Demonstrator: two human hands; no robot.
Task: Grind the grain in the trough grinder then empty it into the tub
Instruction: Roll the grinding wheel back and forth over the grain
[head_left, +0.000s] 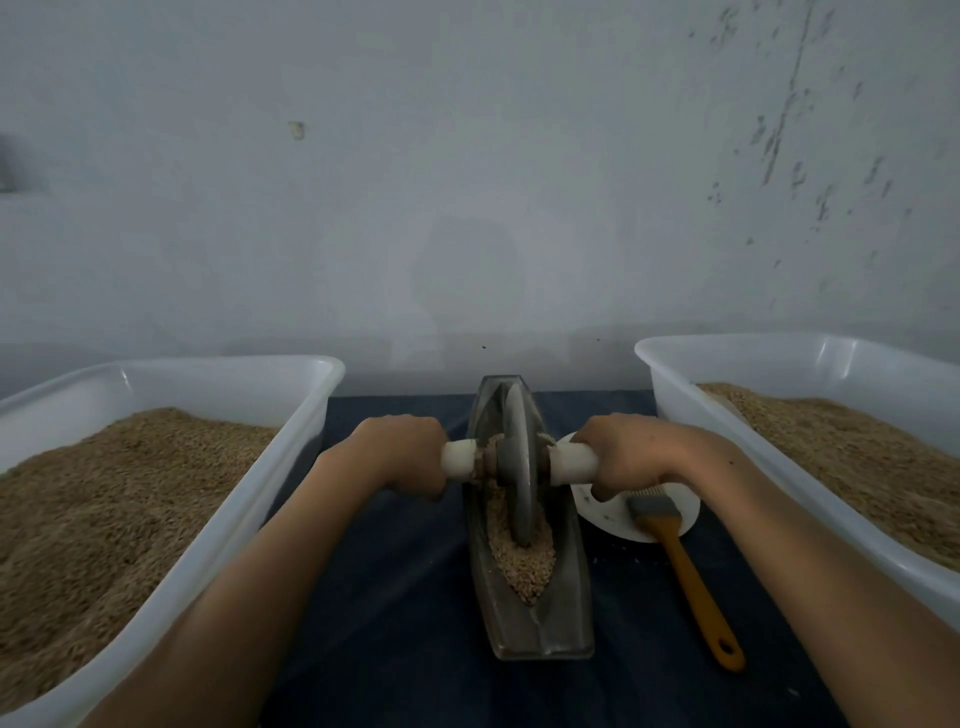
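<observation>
A grey boat-shaped trough grinder (563, 613) lies lengthwise on the dark cloth in front of me. Pale grain (522, 564) fills its near half. A grey grinding wheel (519, 467) stands upright in the trough on a white axle. My left hand (402, 454) grips the left handle (460, 460) of the axle. My right hand (631, 452) grips the right handle (571, 462). A white tub (311, 410) heaped with brown grain stands at the left. Another white tub (670, 384), also holding grain, stands at the right.
A small white plate (610, 512) sits just right of the trough, partly under my right hand. A brush with grey bristles and an orange handle (691, 582) lies across it, pointing toward me. A pale wall rises close behind the trough.
</observation>
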